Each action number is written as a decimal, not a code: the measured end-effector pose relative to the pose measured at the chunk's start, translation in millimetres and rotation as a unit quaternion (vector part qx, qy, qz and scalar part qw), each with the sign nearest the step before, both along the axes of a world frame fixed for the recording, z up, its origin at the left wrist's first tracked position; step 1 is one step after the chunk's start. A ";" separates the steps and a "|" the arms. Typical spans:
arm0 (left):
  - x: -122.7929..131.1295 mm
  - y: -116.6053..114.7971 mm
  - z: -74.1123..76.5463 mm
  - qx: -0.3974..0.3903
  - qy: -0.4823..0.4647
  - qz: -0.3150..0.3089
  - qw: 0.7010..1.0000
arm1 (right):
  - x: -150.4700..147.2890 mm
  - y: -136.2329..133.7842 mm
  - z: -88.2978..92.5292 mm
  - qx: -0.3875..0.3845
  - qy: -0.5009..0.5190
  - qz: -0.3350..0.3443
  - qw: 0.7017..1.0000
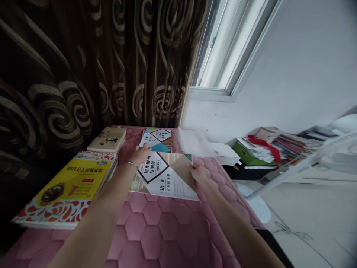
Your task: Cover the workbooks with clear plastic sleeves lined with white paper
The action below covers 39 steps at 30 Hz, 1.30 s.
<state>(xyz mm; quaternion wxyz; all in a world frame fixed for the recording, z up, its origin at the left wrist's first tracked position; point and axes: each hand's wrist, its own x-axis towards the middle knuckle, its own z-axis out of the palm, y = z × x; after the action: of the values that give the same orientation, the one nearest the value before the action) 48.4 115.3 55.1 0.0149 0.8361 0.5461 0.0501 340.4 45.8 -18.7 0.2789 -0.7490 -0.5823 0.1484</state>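
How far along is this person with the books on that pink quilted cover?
Done, it seems: the yellow-covered book and beige book lie in piles by the curtain. In hand: the left hand and right hand rest on a white workbook. Still left: a similar workbook lies beyond; anything more, I cannot tell.

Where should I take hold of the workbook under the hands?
Pinch the right edge of the thin workbook, coming from the right. It lies flat on the pink quilted cover, so its thin edge is the part to pinch, and the right hand rests at that edge.
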 end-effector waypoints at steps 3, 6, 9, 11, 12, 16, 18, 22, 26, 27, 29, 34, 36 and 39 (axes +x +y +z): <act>-3.0 -7.4 -8.2 0.017 -0.005 0.024 1.000 | -5.0 5.7 -2.2 -0.036 0.001 -0.031 0.999; 2.8 -28.9 -15.2 0.044 -0.017 0.032 0.998 | -9.6 8.2 -1.0 -0.057 0.005 -0.044 0.997; 15.2 -67.7 -30.9 0.051 -0.036 -0.046 0.997 | -12.2 7.5 0.6 -0.074 0.006 -0.059 0.996; 20.8 -98.4 -47.5 0.033 -0.041 -0.097 0.994 | -13.0 5.9 0.9 -0.082 0.006 -0.067 0.994; 21.6 -113.1 -56.6 0.015 -0.047 -0.135 0.990 | -13.2 5.1 0.7 -0.085 0.006 -0.071 0.994; 15.0 -154.0 -87.6 -0.005 -0.053 -0.154 0.987 | -14.2 2.2 -0.7 -0.094 0.002 -0.081 0.992; 11.5 -162.8 -96.5 0.000 -0.048 -0.127 0.991 | -15.1 1.7 -0.8 -0.095 -0.004 -0.085 0.992; 9.4 -169.8 -102.4 0.019 -0.045 -0.077 0.996 | -17.6 2.3 -0.1 -0.098 -0.013 -0.091 0.991; 1.7 -170.2 -97.8 0.053 -0.030 -0.071 0.996 | -20.0 4.0 1.6 -0.101 -0.016 -0.098 0.990; -1.6 -168.8 -95.7 0.057 -0.018 -0.079 0.995 | -20.5 4.5 2.1 -0.101 -0.016 -0.100 0.990; -8.0 -164.4 -91.1 0.062 0.009 -0.104 0.993 | -21.0 5.4 3.5 -0.105 -0.015 -0.100 0.989; -11.8 -154.2 -79.0 0.056 0.084 -0.155 0.983 | -22.2 6.4 7.9 -0.119 -0.008 -0.102 0.988; -9.4 -152.9 -75.2 0.055 0.117 -0.152 0.980 | -24.1 5.8 9.8 -0.120 -0.008 -0.108 0.987; -7.2 -153.7 -72.6 0.059 0.136 -0.132 0.980 | -28.9 3.8 12.4 -0.116 -0.016 -0.115 0.986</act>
<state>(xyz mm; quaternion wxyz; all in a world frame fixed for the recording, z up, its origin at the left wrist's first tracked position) 41.2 -38.4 -17.5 -0.1026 0.8992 0.4239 -0.0344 311.5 49.6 -6.3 0.1959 -0.8408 -0.4751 0.1704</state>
